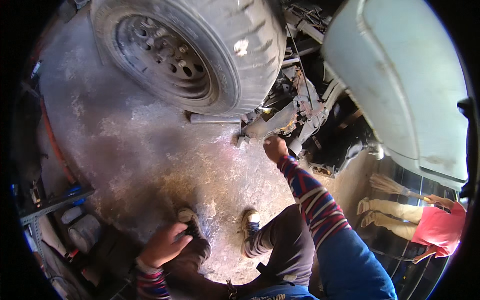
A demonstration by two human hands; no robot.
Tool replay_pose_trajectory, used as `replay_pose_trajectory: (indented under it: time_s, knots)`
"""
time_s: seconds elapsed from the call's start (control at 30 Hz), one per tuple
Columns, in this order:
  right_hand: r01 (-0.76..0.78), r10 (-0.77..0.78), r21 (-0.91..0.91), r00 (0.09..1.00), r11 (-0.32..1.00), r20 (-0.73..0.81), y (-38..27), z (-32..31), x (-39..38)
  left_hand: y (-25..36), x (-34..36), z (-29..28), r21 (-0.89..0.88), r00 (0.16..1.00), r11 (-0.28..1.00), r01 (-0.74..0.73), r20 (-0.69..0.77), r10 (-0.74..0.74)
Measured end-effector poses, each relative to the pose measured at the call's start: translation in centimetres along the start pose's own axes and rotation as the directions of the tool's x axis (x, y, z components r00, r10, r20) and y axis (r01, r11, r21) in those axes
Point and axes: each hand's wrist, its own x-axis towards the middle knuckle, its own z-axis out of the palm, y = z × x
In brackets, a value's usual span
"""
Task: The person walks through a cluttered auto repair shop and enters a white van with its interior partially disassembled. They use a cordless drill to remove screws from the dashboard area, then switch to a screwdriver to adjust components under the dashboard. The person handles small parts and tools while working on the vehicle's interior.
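Observation:
My right hand reaches forward with its fingers curled closed, right at the lower edge of a cut, rusted metal frame rail. Whatever lies inside those fingers is hidden. Over my left thigh hangs my left hand, holding nothing, its thumb and fingers apart. Just beyond the rail stands a large off-road tyre on a dark steel wheel. A grey metal tube lies on the floor below the tyre, near the end of the rail.
A pale green vehicle body panel fills the upper right. At the right, a person in a red shirt holds a broom. On the left are a metal shelf and an orange hose. My shoes rest on stained concrete.

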Motion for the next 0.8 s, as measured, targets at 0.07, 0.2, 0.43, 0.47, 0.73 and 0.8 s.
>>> replay_pose_trajectory:
  time_s: [0.07, 0.2, 0.43, 0.47, 0.73, 0.8]
  knots:
    - [0.029, -0.033, -0.069, 0.998, 0.997, -0.057, 1.0, 1.7, 4.4, 0.9, 0.5, -3.2, 0.338, 0.968, 0.921, -0.195, -0.086, 0.236]
    - [0.109, -0.131, -0.167, 0.983, 0.980, -0.130, 2.6, 5.3, 11.3, 4.4, 6.9, -9.3, 0.335, 0.704, 0.940, -0.066, -0.652, 0.282]
    - [0.127, -0.206, -0.370, 0.961, 0.920, -0.183, 8.8, 10.9, 24.0, 8.0, 22.8, -11.0, 0.692, 0.496, 0.638, -0.337, -0.445, 0.745]
    - [0.190, -0.308, -0.457, 0.930, 0.869, -0.200, 9.9, 11.1, 25.2, 8.3, 24.9, -9.3, 0.646, 0.506, 0.657, -0.388, -0.447, 0.738]
    - [0.059, -0.133, -0.478, 0.984, 0.877, -0.121, 13.9, 7.7, 28.2, 8.0, 32.3, -2.1, 0.556, 0.345, 0.700, -0.448, -0.615, 0.709]
    - [0.028, -0.077, -0.481, 0.994, 0.876, -0.083, 14.4, 6.2, 28.3, 7.5, 32.2, -2.2, 0.553, 0.357, 0.697, -0.456, -0.604, 0.713]
